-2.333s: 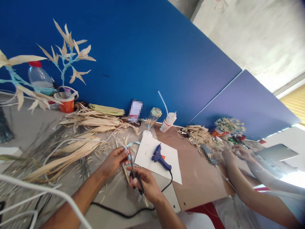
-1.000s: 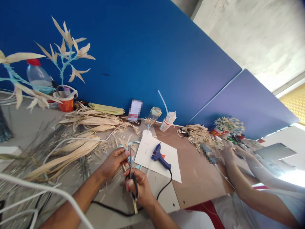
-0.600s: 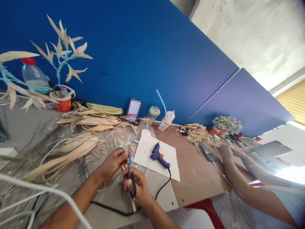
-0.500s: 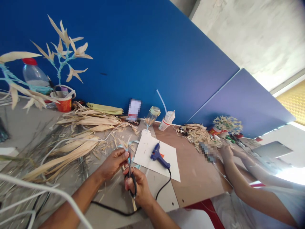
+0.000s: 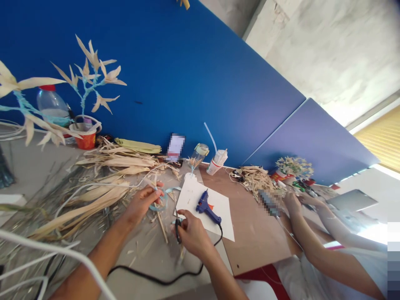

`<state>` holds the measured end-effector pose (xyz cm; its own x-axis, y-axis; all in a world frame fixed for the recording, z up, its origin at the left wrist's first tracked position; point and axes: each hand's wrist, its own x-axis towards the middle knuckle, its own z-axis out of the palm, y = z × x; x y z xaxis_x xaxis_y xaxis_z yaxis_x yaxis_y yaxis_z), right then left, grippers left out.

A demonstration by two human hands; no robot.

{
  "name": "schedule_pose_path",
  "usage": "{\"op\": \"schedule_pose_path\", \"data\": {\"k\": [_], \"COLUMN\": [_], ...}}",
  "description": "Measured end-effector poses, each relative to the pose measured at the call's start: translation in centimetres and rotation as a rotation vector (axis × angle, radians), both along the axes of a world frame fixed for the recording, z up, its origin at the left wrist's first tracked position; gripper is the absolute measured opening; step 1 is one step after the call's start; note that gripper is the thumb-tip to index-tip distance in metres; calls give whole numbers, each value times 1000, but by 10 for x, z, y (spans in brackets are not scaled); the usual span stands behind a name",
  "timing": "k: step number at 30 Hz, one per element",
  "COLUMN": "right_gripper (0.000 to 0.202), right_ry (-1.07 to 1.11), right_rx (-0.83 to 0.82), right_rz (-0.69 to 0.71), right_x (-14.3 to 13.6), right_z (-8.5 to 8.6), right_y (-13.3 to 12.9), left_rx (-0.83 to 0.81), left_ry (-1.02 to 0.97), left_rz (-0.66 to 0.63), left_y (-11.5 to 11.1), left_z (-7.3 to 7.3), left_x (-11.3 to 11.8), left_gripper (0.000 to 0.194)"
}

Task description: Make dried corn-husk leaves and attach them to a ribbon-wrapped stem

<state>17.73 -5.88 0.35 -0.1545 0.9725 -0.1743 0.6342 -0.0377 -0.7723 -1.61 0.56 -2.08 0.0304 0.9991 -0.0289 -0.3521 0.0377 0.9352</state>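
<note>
My left hand (image 5: 142,206) pinches a small corn-husk flower (image 5: 152,182) over the littered tabletop. A light blue ribbon (image 5: 165,202) curls just below and beside those fingers. My right hand (image 5: 194,235) grips black-handled scissors (image 5: 178,230), their blades pointing away from me and apart from the flower. Right of the scissors, a blue glue gun (image 5: 206,208) lies on a white sheet (image 5: 226,227). A pale husk strip (image 5: 163,228) rests on the table between my hands.
Dried husks (image 5: 108,193) and wires spread on the left. A red cup (image 5: 86,139) holds a blue-stemmed husk branch (image 5: 84,93). A white cable (image 5: 62,243) crosses the near left; a black cord (image 5: 162,282) runs below my hands. A co-worker's arms (image 5: 308,233) are at the right.
My hands have moved apart: the left slightly away and left with the flower, the right rightward with the scissors. The blades no longer sit against the flower.
</note>
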Motion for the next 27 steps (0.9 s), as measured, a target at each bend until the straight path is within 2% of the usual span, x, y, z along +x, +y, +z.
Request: {"op": "schedule_pose_path", "data": {"k": [5,8,12,16,22,25,27], "right_gripper": [29,32,41,44,37,47,50], "right_ry": [-591,-741,-807,-835,-892,-847,-790], "right_rx": [110,102,57,79,81,136,115], "right_rz": [71,134,239,303,372,363,387], "right_x": [-18,-29,-39,-49,-63,-65,-63], "right_z": [14,18,24,30,28,25,25], "right_y": [12,20,28,32,34,34,34], "left_rx": [76,39,-13,-23,-11,-15,-21], "left_ry": [53,0,-87,-127,-110,-121,-126], "left_rz": [94,106,103,93,115,129,127], "left_y": [5,4,0,-1,2,4,4], "left_z": [1,7,16,20,16,13,13], "left_x": [-1,-2,-2,-1,-1,-1,-1], "left_gripper": [32,36,37,38,36,37,37]}}
